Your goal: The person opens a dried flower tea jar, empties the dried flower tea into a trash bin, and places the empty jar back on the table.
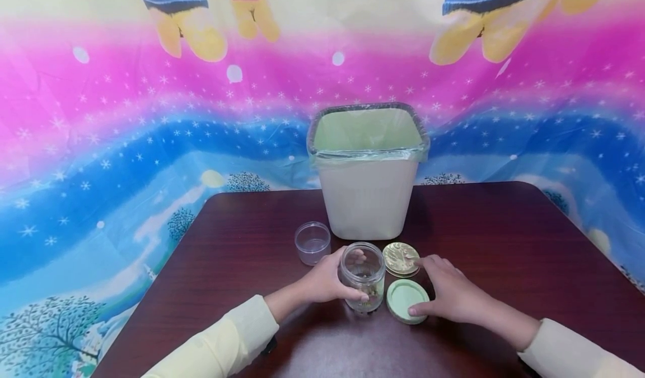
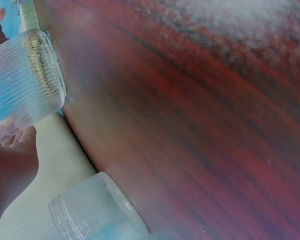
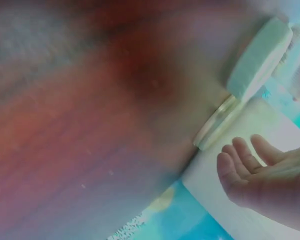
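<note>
My left hand point(image 1: 327, 280) holds a ribbed clear jar point(image 1: 364, 288), its thumb across the front and its fingers behind. The jar stands upright without a lid, and a thin layer of yellowish-brown bits point(image 2: 37, 67) shows at its bottom. My right hand point(image 1: 450, 291) hovers beside a pale green round lid point(image 1: 407, 299) and a gold disc-shaped lid point(image 1: 400, 259). In the head view its thumb overlaps the green lid's edge and its fingertips reach the gold one. Seen in the right wrist view, that hand point(image 3: 262, 172) has loosely bent fingers with nothing between them.
Left of the jar is a clear round plastic tub point(image 1: 313, 243). Behind these things stands a white bin point(image 1: 370, 199) lined with a thin bag, at the middle of the dark wooden table point(image 1: 242, 227). A printed cloth point(image 1: 126, 115) hangs behind the table.
</note>
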A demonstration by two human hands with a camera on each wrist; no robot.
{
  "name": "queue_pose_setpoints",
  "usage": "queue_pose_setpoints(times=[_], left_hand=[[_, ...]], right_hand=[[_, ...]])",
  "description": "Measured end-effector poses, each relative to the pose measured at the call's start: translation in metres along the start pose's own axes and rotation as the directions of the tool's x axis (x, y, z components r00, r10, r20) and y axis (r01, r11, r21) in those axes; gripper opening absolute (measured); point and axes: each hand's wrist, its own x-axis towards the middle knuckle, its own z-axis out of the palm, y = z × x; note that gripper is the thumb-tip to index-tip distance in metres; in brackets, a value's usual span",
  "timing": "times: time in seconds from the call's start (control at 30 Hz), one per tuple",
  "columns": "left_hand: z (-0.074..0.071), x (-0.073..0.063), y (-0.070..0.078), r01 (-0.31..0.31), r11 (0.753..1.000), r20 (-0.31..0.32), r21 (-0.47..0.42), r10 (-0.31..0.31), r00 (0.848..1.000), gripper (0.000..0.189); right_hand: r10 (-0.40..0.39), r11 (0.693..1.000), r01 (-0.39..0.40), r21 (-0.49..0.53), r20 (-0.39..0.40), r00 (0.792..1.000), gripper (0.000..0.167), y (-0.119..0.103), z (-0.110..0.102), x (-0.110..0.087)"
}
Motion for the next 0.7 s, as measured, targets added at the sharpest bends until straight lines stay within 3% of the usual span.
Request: queue_pose_setpoints(times=[0.17,0.33,0.53,0.7], left_hand=[[0.0,0.0,0.001,0.008,1.0,0.0,-0.002,-0.008,1.0,0.073],[-0.001,-0.001,0.001,0.007,1.0,0.0,0.005,-0.007,1.0,0.073],[-0.001,0.0,0.0,-0.007,1.0,0.001,0.028,0.007,1.0,0.073],[-0.001,0.0,-0.002,-0.011,0.999,-0.007,0.046,0.011,1.0,0.073]], right_hand=[[-0.003,0.999,0.006,0.039,-0.092,0.996,0.088,-0.003,-0.013,0.01],[-0.025,0.994,0.048,0.1,-0.223,0.975,0.076,-0.004,-0.024,0.019],[-0.095,0.979,0.16,0.126,-0.411,0.906,0.072,-0.006,-0.039,0.031],[-0.12,0.956,0.239,0.17,-0.518,0.847,0.07,-0.01,-0.056,0.043]])
